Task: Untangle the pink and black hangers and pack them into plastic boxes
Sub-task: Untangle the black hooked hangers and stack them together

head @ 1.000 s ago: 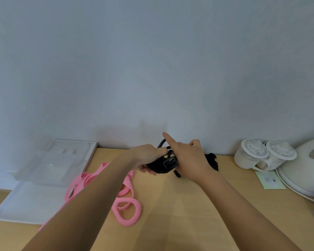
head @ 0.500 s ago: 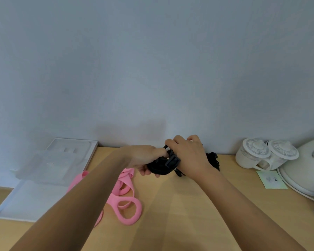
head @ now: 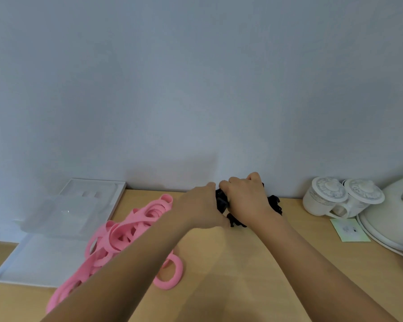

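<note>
- At the far edge of the table (head: pixel 242 263), close to the wall (head: pixel 196 89), the black hangers (head: pixel 221 202) are largely concealed. Dark fragments show only in the gap between the two hands, to the right of the right wrist, and just below the hands.
- Single hangers within the black mass cannot be told apart, as the outline is soft and blurred.
- Left hand (head: pixel 200 205): the back faces the camera and the thumb lies against the left side of the black bundle. The fingers pass beneath it out of sight, in what reads as a curled grasp on the bundle.
- Right hand (head: pixel 244 198): the knuckles are raised and the fingers are bent over the top of the bundle and clenched on it. The fingertips are hidden.
- Pink hangers (head: pixel 126 233): a tangled heap of loops partly covered by the left forearm.
- Plastic box (head: pixel 56 214): translucent, resting on a flat white tray (head: pixel 33 263) at the left. Its contents cannot be made out through the hazy walls. The pink heap reaches the tray's right edge.
- Lidded cups (head: pixel 323 198): two, white, at the right, with lids on and interiors hidden.
- White appliance (head: pixel 396 217): cut off by the right border. A pale green card (head: pixel 349 230) lies flat just in front of the cups.
- The black bundle sits between and under both palms and is gripped from either side. Whether it rests on the wood cannot be told. The pink heap lies left of the hands, and neither hand touches it.
</note>
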The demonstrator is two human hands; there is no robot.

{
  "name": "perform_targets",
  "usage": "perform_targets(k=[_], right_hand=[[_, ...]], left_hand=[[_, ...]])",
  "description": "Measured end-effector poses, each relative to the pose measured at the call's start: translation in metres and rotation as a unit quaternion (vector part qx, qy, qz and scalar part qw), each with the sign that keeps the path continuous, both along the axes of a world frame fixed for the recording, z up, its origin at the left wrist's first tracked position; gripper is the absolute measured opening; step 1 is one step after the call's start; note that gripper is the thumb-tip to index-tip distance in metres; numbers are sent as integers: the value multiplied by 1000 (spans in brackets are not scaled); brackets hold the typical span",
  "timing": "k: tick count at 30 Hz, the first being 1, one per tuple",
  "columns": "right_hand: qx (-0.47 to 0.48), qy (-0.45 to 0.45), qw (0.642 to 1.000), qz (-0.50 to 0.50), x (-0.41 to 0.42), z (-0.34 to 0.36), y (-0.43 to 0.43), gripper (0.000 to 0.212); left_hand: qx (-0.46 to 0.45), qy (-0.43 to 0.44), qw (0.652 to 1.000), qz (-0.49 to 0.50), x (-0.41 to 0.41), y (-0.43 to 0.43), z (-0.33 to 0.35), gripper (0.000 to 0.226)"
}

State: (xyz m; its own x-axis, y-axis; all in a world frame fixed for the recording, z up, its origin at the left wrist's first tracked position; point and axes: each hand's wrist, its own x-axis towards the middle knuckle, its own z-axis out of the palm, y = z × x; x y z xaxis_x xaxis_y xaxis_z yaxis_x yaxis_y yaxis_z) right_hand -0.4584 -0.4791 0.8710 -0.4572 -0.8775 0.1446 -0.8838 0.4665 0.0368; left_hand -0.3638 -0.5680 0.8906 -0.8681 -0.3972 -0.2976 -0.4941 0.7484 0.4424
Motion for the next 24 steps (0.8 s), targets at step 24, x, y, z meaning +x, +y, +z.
perform_targets(k=[24], right_hand=[[63,-18,998,-16,7,-9,-1,12]], left_hand=[[67,-19,995,76,-21,-8,-33,20]])
